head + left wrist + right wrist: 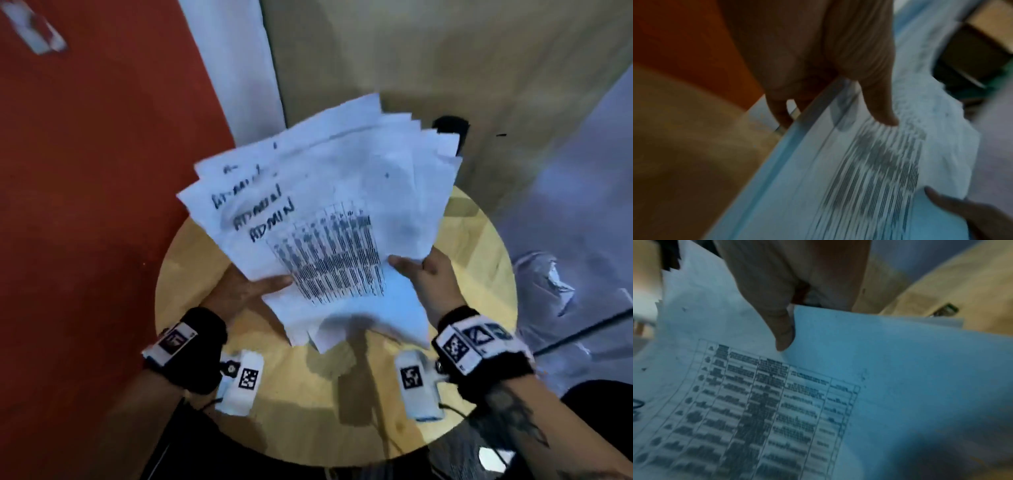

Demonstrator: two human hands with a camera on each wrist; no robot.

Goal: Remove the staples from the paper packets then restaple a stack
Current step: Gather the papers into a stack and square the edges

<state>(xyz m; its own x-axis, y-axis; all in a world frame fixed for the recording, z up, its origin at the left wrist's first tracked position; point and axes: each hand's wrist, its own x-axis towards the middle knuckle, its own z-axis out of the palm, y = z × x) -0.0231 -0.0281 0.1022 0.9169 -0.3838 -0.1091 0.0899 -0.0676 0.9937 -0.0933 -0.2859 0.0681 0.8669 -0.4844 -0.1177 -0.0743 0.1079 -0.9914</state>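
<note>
Head view – both hands [342, 284] gripping fanned papers [325, 212], wrists – thumbs only

A round wooden table [191, 274] stands against a red wall [85, 205]. A crumpled plastic bag [548, 281] lies to its right.

Left hand [818, 53] thumb atop fanned paper stack [838, 186], fingers [780, 112] beneath.

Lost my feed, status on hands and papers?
Left hand and right hand both grip the fanned paper stack, lifted above the round table. No stapler visible. Nothing blocking.
</note>
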